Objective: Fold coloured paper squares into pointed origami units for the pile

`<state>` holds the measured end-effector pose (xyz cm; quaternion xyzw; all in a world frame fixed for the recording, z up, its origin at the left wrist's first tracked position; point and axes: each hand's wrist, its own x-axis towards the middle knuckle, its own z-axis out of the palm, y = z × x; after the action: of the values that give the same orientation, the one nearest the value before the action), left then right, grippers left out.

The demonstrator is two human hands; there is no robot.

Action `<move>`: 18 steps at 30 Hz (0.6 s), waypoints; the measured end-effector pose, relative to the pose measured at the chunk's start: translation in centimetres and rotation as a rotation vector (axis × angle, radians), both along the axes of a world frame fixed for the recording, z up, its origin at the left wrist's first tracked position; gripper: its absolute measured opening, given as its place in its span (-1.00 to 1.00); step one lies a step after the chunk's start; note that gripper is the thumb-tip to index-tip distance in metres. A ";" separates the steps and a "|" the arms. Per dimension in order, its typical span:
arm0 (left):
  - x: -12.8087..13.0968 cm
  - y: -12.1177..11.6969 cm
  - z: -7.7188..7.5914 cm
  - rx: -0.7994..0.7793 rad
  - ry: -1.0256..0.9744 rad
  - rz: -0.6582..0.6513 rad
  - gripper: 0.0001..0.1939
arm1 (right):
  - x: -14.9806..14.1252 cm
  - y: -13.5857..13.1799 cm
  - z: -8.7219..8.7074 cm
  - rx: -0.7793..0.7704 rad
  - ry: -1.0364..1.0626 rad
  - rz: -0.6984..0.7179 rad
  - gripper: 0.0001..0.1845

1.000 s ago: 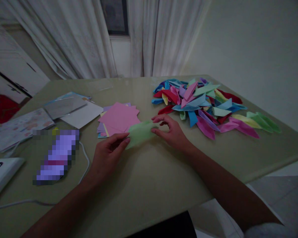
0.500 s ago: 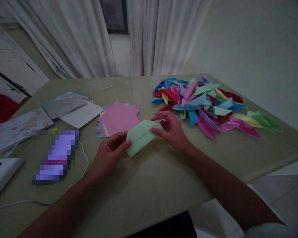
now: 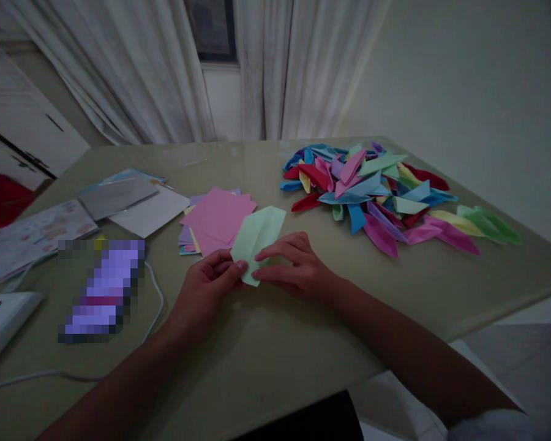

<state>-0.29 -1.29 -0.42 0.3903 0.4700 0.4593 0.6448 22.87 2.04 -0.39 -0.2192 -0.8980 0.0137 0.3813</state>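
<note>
A pale green folded paper (image 3: 257, 236) lies on the glass-topped table (image 3: 275, 331), its near end pinched between both hands. My left hand (image 3: 204, 291) grips the near left corner with thumb and fingers closed. My right hand (image 3: 294, 269) presses its fingertips on the near right edge, fingers together. Just beyond the green paper sits a stack of pink and mixed square sheets (image 3: 215, 217).
A heap of several folded coloured paper pieces (image 3: 376, 190) covers the far right of the table. Cards and envelopes (image 3: 119, 205) lie at the left, with a blurred purple item (image 3: 103, 291), a white device (image 3: 0, 318) and its cable (image 3: 156, 306). Curtains hang behind.
The green paper has turned so its long end points away from me. My right hand slid from its far end back to the near end beside my left hand.
</note>
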 end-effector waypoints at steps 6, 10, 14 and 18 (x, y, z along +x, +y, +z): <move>0.0 -0.1 0.6 0.067 0.117 0.041 -0.61 | -0.5 -0.1 -0.1 -0.270 0.153 -0.047 -0.83; 0.1 -0.2 0.3 0.073 0.071 0.018 -0.59 | -1.0 -0.5 -0.2 -0.507 0.281 -0.076 -0.84; 0.1 -0.2 -0.2 0.088 0.005 -0.014 -0.57 | -1.4 -0.7 0.0 -0.603 0.332 -0.095 -0.84; 0.2 -0.3 -0.2 0.076 -0.028 -0.019 -0.59 | -1.4 -0.6 0.0 -0.692 0.405 -0.094 -0.82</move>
<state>-0.06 -1.56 -0.65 0.4124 0.4395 0.4760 0.6405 21.45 1.45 -0.35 -0.3684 -0.7361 0.3404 0.4545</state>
